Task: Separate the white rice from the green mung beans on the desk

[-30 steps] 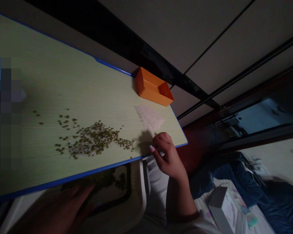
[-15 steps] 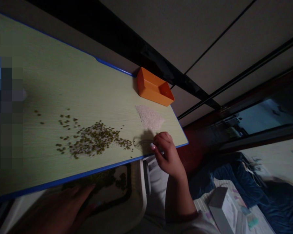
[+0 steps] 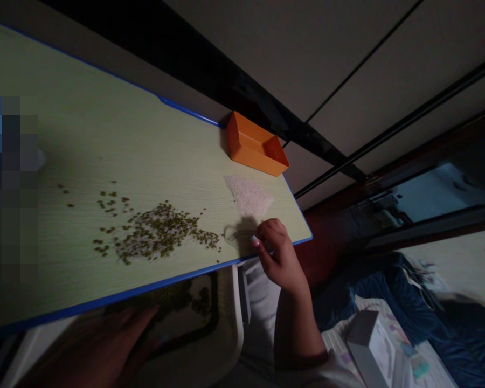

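Observation:
My right hand (image 3: 275, 245) is closed above the table's near edge, thumb against curled fingers. A faint, clear curved outline (image 3: 233, 237) shows in the shadow beside its fingertips; I cannot make out what it is. Left of that lies a pile of green beans (image 3: 157, 229) mixed with white grains. A heap of white, rice-like grains (image 3: 248, 195) sits just beyond my right hand. Below the table edge, my left hand (image 3: 121, 328) reaches over a pale bin (image 3: 235, 323) with dark green stuff inside. Its fingers look stretched out and apart, though that area is dark.
An orange open box (image 3: 258, 156) stands at the table's far right corner, by the wall. The pale green table (image 3: 117, 134) has a blue rim. A blurred-out patch covers the left edge. Lower right, a grey box (image 3: 372, 345) rests near dark blue cloth (image 3: 420, 323).
My right hand has shifted very slightly to the right, along with a tiny shift of the view. The beans, white grains and orange box stay in place.

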Action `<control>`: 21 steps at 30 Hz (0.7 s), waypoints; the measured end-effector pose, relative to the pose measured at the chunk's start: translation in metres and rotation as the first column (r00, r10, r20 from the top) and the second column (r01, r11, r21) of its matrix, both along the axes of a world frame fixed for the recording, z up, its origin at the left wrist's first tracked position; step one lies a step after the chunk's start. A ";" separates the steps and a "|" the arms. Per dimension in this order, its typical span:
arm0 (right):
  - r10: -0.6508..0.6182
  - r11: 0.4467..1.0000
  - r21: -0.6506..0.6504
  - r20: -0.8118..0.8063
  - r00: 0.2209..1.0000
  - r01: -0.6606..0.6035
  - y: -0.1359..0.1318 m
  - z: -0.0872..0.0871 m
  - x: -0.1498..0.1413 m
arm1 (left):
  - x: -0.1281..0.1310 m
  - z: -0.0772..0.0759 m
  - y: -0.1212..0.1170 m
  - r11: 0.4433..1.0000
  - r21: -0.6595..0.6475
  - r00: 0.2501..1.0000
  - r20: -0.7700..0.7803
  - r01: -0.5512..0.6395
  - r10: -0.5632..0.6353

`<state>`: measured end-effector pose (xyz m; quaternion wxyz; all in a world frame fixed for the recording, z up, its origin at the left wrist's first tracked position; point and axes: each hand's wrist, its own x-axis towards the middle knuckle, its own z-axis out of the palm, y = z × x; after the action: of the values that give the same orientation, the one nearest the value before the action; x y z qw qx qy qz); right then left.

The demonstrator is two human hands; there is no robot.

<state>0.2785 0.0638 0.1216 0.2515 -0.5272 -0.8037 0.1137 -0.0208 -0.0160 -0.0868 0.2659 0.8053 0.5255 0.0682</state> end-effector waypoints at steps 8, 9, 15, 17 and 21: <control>-0.041 0.999 0.028 -0.016 0.999 0.041 0.007 -0.006 -0.005 | 0.002 0.005 0.001 0.999 -0.051 1.000 0.019 -0.013 0.014; -0.034 0.999 0.027 -0.022 0.999 0.035 0.008 -0.006 -0.006 | 0.001 0.004 0.000 0.998 -0.055 1.000 0.015 -0.014 0.015; 0.010 1.000 -0.003 -0.047 0.999 -0.010 0.014 -0.008 -0.005 | 0.001 -0.002 -0.001 0.999 -0.030 1.000 0.019 -0.019 0.019; 0.029 0.999 -0.020 -0.036 0.999 -0.030 0.014 -0.007 -0.003 | 0.001 -0.001 -0.001 0.999 -0.024 1.000 0.016 -0.021 0.021; 0.058 0.997 -0.053 -0.016 0.998 -0.059 0.012 -0.004 -0.001 | 0.000 0.003 -0.002 1.000 0.016 1.000 0.022 -0.019 0.019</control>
<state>0.2778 0.0757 0.1180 0.2396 -0.5090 -0.8137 0.1463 -0.0206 -0.0184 -0.0840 0.2647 0.8015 0.5296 0.0838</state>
